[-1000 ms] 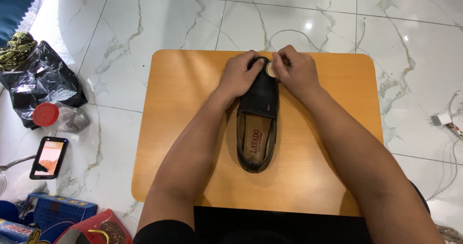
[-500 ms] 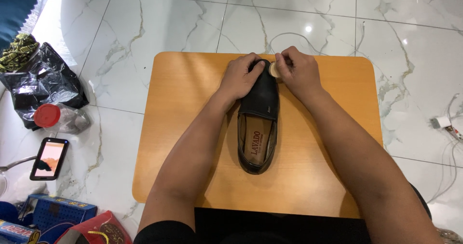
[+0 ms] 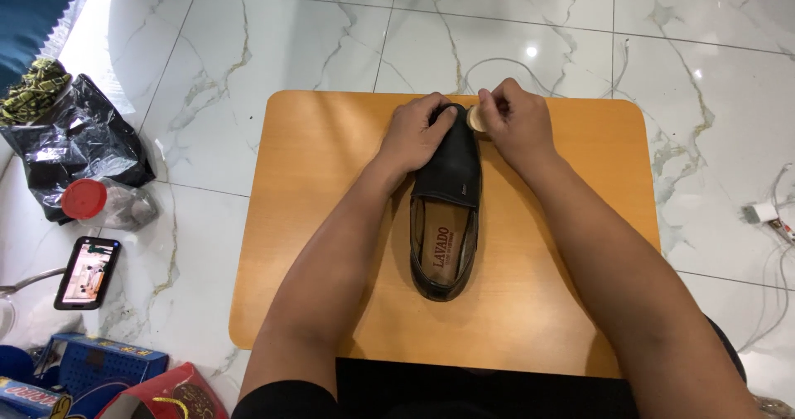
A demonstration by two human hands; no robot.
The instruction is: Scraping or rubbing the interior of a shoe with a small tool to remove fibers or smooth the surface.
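Observation:
A black slip-on shoe (image 3: 449, 212) with a tan insole lies on a small orange wooden table (image 3: 323, 220), toe pointing away from me. My left hand (image 3: 416, 133) rests on the shoe's toe, fingers curled over its left side. My right hand (image 3: 512, 121) is closed around a small round tan object (image 3: 475, 118) and presses it against the right side of the toe. Most of that object is hidden by my fingers.
White marble floor surrounds the table. At the left lie a black plastic bag (image 3: 79, 150), a clear jar with a red lid (image 3: 103, 204) and a phone (image 3: 87, 272) with its screen lit. Blue and red boxes (image 3: 99, 378) sit bottom left. White cables (image 3: 770, 216) lie at the right.
Both hands stay at the shoe's toe. The right hand with the tan object has shifted only slightly along the toe edge.

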